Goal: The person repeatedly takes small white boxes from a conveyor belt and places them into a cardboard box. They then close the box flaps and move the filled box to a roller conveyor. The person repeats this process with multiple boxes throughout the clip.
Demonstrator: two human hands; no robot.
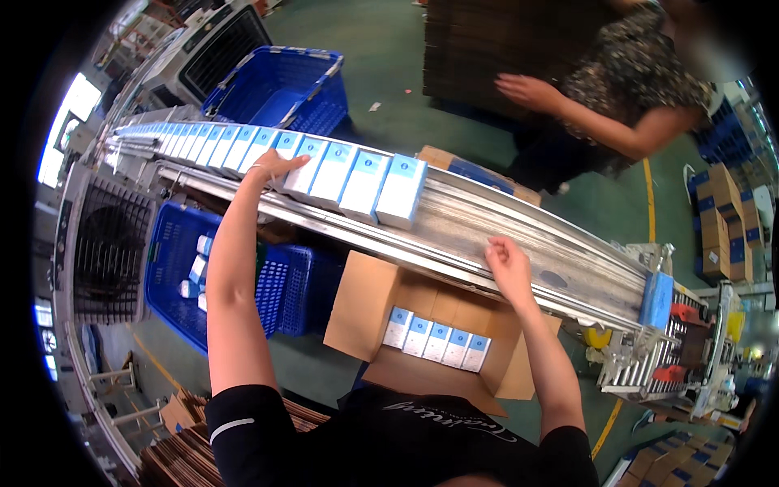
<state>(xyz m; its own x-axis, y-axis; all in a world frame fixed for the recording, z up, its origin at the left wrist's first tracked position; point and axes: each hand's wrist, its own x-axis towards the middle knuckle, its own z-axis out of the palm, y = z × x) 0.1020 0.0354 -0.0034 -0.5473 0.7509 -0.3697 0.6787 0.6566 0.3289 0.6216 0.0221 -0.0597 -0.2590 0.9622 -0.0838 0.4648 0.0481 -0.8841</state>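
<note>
My left grip [280,165] is spread, resting on the row of white-and-blue cartons [331,178] standing on the conveyor [462,207]. My right grip [510,269], at the conveyor's near edge, is loosely curled with no carton in it; cannot tell whether the tips meet. Step, as I judge: gathering a batch at the row's right end. Next move calls for bracing that end on the right, pressing evenly. Containers: lower blue basket [165,243], loose cartons inside; upper blue basket [280,77], beyond the conveyor; open cardboard box [361,300], five cartons [438,342] side by side
</note>
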